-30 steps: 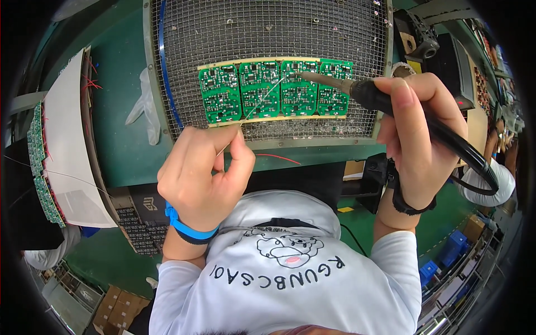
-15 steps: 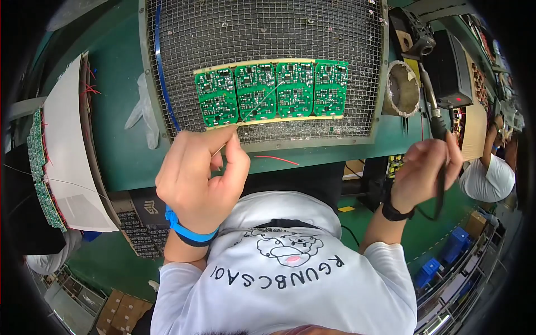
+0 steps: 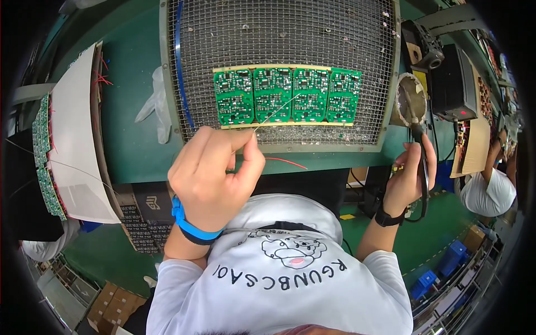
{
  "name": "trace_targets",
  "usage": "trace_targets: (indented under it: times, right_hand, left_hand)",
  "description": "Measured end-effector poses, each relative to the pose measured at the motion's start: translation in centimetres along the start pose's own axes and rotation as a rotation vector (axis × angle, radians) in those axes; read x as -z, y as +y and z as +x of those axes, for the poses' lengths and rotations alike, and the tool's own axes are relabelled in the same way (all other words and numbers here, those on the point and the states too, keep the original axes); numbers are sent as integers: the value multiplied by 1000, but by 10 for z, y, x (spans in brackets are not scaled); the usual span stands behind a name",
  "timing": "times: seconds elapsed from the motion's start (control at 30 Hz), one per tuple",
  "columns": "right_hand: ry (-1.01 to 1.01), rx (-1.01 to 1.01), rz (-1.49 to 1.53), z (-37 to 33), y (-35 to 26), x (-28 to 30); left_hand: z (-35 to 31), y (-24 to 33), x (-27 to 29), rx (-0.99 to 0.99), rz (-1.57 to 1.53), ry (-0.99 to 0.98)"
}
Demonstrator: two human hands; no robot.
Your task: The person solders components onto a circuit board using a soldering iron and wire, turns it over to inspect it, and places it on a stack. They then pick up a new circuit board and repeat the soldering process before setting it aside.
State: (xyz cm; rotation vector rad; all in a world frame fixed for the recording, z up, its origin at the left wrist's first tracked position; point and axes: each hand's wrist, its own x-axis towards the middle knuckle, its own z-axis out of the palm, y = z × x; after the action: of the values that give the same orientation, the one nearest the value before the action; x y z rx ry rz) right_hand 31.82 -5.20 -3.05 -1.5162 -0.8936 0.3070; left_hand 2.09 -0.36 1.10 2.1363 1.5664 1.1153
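My left hand (image 3: 216, 170) pinches a thin strand of solder wire (image 3: 278, 108) just below the front edge of a green circuit board panel (image 3: 273, 116). The strand slants up to the right over the boards. The panel, several boards side by side between pale strips, lies on a wire-mesh rack (image 3: 223, 44). At the right, my right hand (image 3: 410, 176) is closed round the handle of a soldering iron (image 3: 417, 129). Its metal end reaches over a round tin (image 3: 400, 114) with a crusted rim. Whether the tip touches the tin's inside I cannot tell.
A clear plastic glove (image 3: 159, 109) lies left of the rack, and a red wire (image 3: 287, 162) in front. A black box (image 3: 456, 84) with a red light stands right of the tin. On the left, a white board (image 3: 78, 139) leans beside more green boards (image 3: 46, 151). Another person (image 3: 488, 192) works far right.
My right hand has swung the soldering iron from beside the tin to over it. The left hand keeps its pinch on the solder wire. The whole view has shifted slightly.
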Motion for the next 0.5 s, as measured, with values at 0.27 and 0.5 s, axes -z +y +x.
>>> trace_targets:
  times: [0.27,0.5]
  right_hand:
    - [34,54,-37,-1,5,-3]
    - [25,144,67,-5,-10,-10]
  left_hand:
    - [0,-8,9,15,25,136]
    - [5,-5,10,55,19,175]
